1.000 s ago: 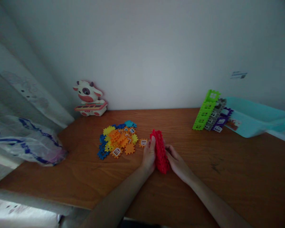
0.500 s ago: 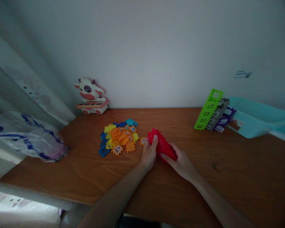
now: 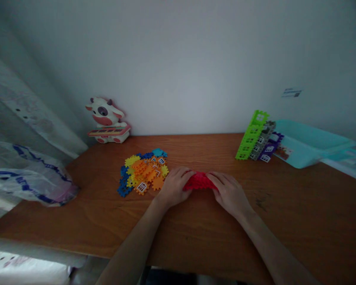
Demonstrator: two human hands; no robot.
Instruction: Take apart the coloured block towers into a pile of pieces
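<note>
Red toothed block (image 3: 199, 181) turned crosswise, left grip (image 3: 175, 185) and right grip (image 3: 230, 193) now over opposite ends

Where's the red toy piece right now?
In the head view, the red toy piece is below and slightly right of centre, held between the left hand and the right hand, right of the colourful pile.

Cow toy (image 3: 106, 120): placed near the wall (image 3: 180, 71)
Plastic bag (image 3: 43, 176): printed in blue
Teal bin (image 3: 305, 155): set at right
Sticker (image 3: 292, 92): fixed above the bin
</note>
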